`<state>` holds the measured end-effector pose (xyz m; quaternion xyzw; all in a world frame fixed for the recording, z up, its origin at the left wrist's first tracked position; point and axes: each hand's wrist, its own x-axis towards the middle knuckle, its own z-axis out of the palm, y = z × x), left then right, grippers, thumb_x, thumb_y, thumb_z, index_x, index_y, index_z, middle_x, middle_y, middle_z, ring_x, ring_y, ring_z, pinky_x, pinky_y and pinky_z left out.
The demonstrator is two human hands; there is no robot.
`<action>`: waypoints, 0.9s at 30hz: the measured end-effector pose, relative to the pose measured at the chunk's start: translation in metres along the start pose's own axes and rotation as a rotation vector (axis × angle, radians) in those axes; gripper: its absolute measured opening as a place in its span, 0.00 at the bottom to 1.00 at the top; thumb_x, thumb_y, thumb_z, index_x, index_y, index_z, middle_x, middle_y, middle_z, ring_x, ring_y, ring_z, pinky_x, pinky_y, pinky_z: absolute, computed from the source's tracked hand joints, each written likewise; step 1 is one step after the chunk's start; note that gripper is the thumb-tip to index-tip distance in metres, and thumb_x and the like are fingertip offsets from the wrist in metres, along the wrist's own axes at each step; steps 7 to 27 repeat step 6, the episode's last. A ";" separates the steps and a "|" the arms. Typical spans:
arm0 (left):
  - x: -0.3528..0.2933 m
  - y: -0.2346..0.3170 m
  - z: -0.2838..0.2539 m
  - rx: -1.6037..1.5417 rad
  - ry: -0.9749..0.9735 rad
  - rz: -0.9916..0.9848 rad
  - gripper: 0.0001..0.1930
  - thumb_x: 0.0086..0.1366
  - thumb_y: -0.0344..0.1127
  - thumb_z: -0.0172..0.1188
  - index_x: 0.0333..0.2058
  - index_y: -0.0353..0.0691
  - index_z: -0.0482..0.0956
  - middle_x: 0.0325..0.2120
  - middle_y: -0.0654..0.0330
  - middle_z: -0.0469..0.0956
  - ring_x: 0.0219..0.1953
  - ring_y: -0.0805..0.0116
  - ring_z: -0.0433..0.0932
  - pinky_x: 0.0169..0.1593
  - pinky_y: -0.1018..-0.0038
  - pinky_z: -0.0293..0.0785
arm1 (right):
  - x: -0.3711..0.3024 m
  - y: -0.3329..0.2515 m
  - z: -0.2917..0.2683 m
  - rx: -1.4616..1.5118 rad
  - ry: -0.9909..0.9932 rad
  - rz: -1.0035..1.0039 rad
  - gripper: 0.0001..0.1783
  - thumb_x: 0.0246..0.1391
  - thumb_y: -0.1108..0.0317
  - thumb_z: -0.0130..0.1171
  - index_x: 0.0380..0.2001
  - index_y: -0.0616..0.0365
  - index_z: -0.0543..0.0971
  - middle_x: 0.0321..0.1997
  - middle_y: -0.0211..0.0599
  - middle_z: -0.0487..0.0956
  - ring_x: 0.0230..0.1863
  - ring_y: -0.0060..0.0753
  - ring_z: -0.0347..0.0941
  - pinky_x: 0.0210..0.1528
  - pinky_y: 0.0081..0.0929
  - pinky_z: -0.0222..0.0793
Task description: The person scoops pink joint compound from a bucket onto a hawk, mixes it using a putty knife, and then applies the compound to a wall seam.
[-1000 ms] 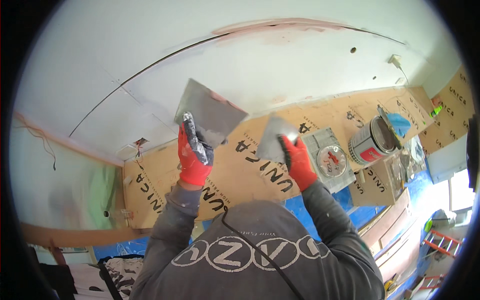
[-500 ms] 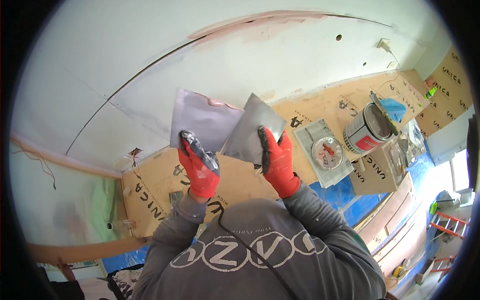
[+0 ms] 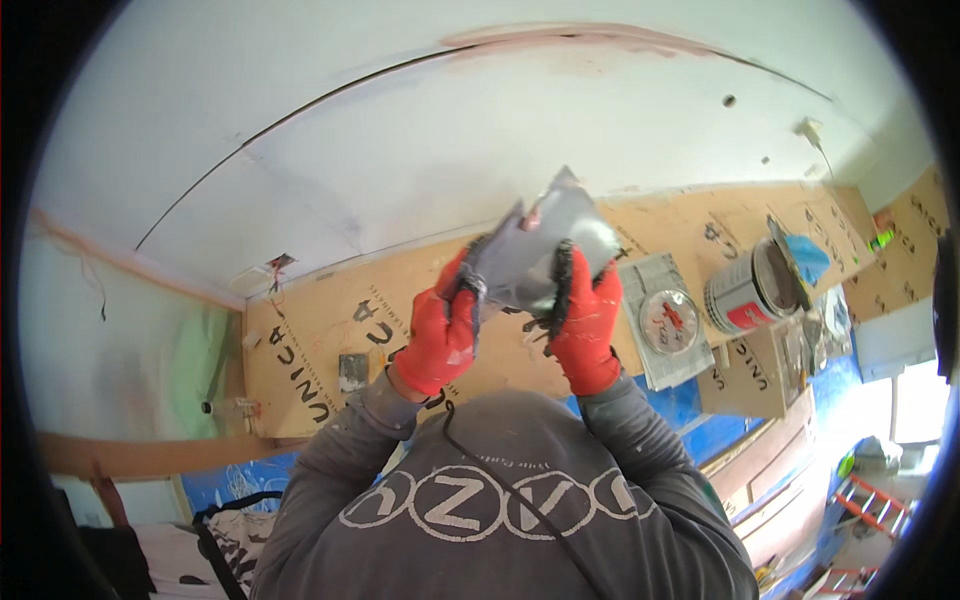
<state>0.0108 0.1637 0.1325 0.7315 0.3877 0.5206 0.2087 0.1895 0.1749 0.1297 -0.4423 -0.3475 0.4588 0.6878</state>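
Note:
My left hand (image 3: pixel 440 330), in a red glove with dark, smeared fingertips, grips one flat metal filler spreader (image 3: pixel 493 252), turned nearly edge-on. A second metal filler spreader (image 3: pixel 585 222) is pinched in my gloved right hand (image 3: pixel 588 330). The two blades overlap in front of my chest; whether they touch I cannot tell. A small dab of pink filler (image 3: pixel 532 218) shows on the metal between them. Parts of both blades are hidden behind fingers and each other. Beyond them, a white wall (image 3: pixel 400 150) has a long dark seam, partly covered with pink filler.
Brown printed board (image 3: pixel 330 330) covers the bench. On the right are an open filler can (image 3: pixel 745 290), a blue cloth (image 3: pixel 805 258), and a round lid (image 3: pixel 667 320) on newspaper (image 3: pixel 655 275). A dark square pad (image 3: pixel 353 371) lies left. Wires hang from a wall opening (image 3: pixel 282 262).
The blades, earlier held out fanned and nearly face-on, are now crossed closer together. My left hand has moved right and turned its blade edge-on. The view has shifted slightly.

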 end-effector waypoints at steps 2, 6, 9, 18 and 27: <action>-0.015 -0.016 -0.012 -0.155 -0.129 -0.269 0.20 0.71 0.29 0.49 0.60 0.27 0.67 0.37 0.54 0.80 0.39 0.64 0.78 0.43 0.73 0.73 | 0.005 0.010 -0.008 -0.088 -0.069 -0.114 0.19 0.61 0.73 0.54 0.55 0.67 0.73 0.54 0.45 0.76 0.52 0.38 0.74 0.55 0.34 0.68; -0.005 -0.017 -0.050 0.201 -0.266 -0.241 0.18 0.71 0.34 0.51 0.56 0.34 0.73 0.52 0.42 0.74 0.57 0.52 0.72 0.60 0.67 0.65 | 0.053 0.029 0.006 0.256 -0.138 -0.153 0.16 0.65 0.68 0.54 0.51 0.67 0.76 0.51 0.42 0.79 0.51 0.32 0.76 0.54 0.28 0.72; -0.005 -0.017 -0.050 0.201 -0.266 -0.241 0.18 0.71 0.34 0.51 0.56 0.34 0.73 0.52 0.42 0.74 0.57 0.52 0.72 0.60 0.67 0.65 | 0.053 0.029 0.006 0.256 -0.138 -0.153 0.16 0.65 0.68 0.54 0.51 0.67 0.76 0.51 0.42 0.79 0.51 0.32 0.76 0.54 0.28 0.72; -0.005 -0.017 -0.050 0.201 -0.266 -0.241 0.18 0.71 0.34 0.51 0.56 0.34 0.73 0.52 0.42 0.74 0.57 0.52 0.72 0.60 0.67 0.65 | 0.053 0.029 0.006 0.256 -0.138 -0.153 0.16 0.65 0.68 0.54 0.51 0.67 0.76 0.51 0.42 0.79 0.51 0.32 0.76 0.54 0.28 0.72; -0.005 -0.017 -0.050 0.201 -0.266 -0.241 0.18 0.71 0.34 0.51 0.56 0.34 0.73 0.52 0.42 0.74 0.57 0.52 0.72 0.60 0.67 0.65 | 0.053 0.029 0.006 0.256 -0.138 -0.153 0.16 0.65 0.68 0.54 0.51 0.67 0.76 0.51 0.42 0.79 0.51 0.32 0.76 0.54 0.28 0.72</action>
